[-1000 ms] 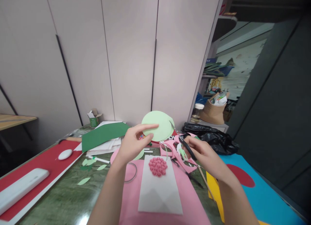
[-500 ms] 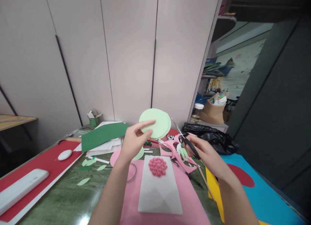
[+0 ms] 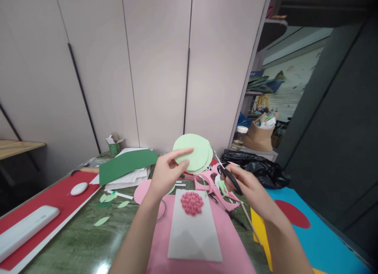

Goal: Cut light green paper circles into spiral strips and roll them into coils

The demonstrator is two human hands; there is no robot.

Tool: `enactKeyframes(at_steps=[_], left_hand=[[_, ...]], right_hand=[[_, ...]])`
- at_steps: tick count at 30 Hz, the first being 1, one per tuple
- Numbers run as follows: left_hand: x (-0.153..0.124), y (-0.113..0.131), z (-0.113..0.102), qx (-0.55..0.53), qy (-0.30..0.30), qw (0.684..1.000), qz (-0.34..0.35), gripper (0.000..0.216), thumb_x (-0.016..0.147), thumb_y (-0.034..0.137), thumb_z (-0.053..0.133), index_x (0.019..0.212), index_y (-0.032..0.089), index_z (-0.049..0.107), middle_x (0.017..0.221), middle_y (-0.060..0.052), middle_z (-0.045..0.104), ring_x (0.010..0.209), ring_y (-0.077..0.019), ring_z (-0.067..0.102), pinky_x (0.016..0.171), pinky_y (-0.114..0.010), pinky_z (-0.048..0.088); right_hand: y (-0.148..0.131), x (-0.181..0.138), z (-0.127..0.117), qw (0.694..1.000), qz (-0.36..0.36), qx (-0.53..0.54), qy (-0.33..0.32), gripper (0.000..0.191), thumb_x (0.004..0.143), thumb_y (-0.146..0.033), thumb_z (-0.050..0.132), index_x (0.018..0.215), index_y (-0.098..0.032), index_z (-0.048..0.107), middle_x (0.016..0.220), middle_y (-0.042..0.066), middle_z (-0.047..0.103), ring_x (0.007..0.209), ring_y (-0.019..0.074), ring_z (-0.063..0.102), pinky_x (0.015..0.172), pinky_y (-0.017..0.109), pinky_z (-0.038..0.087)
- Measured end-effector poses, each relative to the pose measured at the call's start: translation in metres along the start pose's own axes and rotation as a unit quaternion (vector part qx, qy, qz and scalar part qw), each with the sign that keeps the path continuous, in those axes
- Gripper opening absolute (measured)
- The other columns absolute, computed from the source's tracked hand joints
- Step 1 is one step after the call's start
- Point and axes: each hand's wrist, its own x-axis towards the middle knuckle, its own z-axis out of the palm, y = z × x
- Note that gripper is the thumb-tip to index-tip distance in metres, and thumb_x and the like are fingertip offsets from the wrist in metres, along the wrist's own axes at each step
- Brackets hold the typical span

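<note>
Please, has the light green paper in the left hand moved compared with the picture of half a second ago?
Yes: against the dark cabinet strip, the light green paper has shifted slightly to the image's right and a little down.

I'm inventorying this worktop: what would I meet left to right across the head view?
Long white case, white oval object, dark green paper sheet, pale green paper discs in the left hand, black-handled scissors in the right hand, blue sheet.

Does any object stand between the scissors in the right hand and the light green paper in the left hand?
Nothing visible does. The scissors have their blades at the right edge of the light green paper; the pink cut-out scrap lies lower in the picture.
</note>
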Motion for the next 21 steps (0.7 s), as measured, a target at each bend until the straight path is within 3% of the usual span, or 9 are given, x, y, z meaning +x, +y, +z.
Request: enactKeyframes(at_steps=[21], left_hand=[[-0.0011,0.0027,0.0031,-0.035,0.021,0.999,-0.012,0.033,0.076,0.022,0.065,0.108,0.019,0.071,0.110,-0.009,0.070,0.078,-0.0169,0.064,0.058,-0.022,0.050]], right_hand=[[0.0032,0.0011,0.0032,1.000,0.007,-0.004,-0.001,0.030,0.096,-0.037,0.040,0.071,-0.020,0.044,0.064,-0.003,0.044,0.059,0.0123,0.038,0.054,0.025,0.031]])
